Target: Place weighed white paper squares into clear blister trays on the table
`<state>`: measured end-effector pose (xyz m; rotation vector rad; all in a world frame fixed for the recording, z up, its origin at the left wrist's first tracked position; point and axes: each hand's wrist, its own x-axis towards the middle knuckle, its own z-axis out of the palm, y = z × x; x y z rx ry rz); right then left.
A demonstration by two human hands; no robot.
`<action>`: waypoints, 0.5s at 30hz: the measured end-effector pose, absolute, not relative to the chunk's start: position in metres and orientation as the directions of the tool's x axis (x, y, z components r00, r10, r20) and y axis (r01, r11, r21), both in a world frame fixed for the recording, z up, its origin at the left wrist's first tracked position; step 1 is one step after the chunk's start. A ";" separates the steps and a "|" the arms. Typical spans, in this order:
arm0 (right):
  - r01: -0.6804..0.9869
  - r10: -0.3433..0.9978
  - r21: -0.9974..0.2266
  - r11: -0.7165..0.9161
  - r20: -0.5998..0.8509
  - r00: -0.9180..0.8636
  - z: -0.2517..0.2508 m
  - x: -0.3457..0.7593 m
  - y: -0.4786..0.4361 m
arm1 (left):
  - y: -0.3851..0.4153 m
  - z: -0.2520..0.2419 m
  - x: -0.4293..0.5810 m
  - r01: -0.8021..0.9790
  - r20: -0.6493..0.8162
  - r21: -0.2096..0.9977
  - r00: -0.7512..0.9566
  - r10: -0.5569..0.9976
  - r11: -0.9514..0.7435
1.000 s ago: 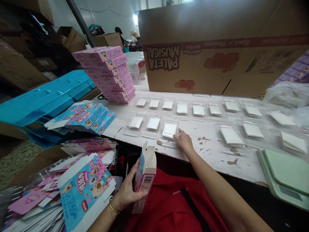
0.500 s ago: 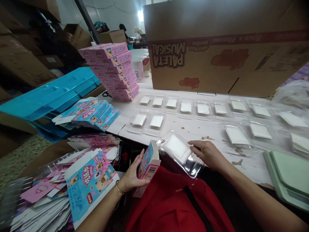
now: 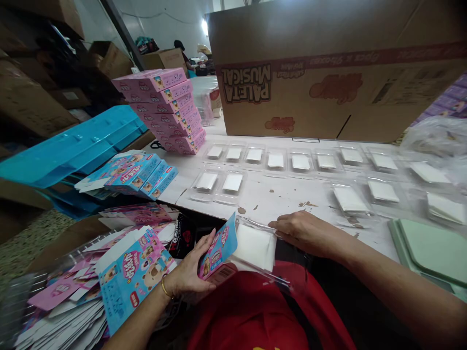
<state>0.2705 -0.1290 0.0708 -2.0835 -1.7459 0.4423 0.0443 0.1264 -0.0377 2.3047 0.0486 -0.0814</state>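
Note:
My left hand (image 3: 193, 267) is closed round a small blue and pink printed carton (image 3: 218, 250), its open end turned to the right. In my right hand (image 3: 297, 233) is the edge of a clear plastic blister tray (image 3: 288, 282) holding a white folded packet (image 3: 254, 246). The tray's left end is at the carton's mouth; how far it is inside I cannot tell. Both are above my red-clothed lap. Several more clear trays with white packets, such as one near the front (image 3: 232, 183), lie in rows on the white table (image 3: 262, 199).
A stack of pink boxes (image 3: 171, 112) stands at the back left, by blue cartons (image 3: 134, 172) and a blue plastic rack (image 3: 73, 143). Flat printed cartons (image 3: 134, 277) fill a box at lower left. A large cardboard box (image 3: 310, 78) stands behind; a green scale (image 3: 434, 248) is right.
My right hand has moved left with the tray, bringing its end to the carton's mouth. My left hand has tilted the carton toward the tray. The view has shifted slightly.

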 end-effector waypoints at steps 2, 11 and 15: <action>0.879 0.985 -0.451 -0.155 0.003 0.175 0.070 0.265 -0.134 | 0.126 -0.039 0.043 0.045 -0.059 0.745 0.998 0.001 -0.665; 0.817 0.985 -0.552 -0.170 -0.064 0.162 0.046 0.255 -0.134 | 0.091 -0.040 0.049 -0.033 -0.059 0.730 0.992 -0.111 -0.683; 0.697 0.954 -0.682 -0.222 -0.002 0.301 0.047 0.253 -0.126 | 0.083 -0.042 0.057 -0.089 -0.038 0.796 0.980 -0.197 -0.599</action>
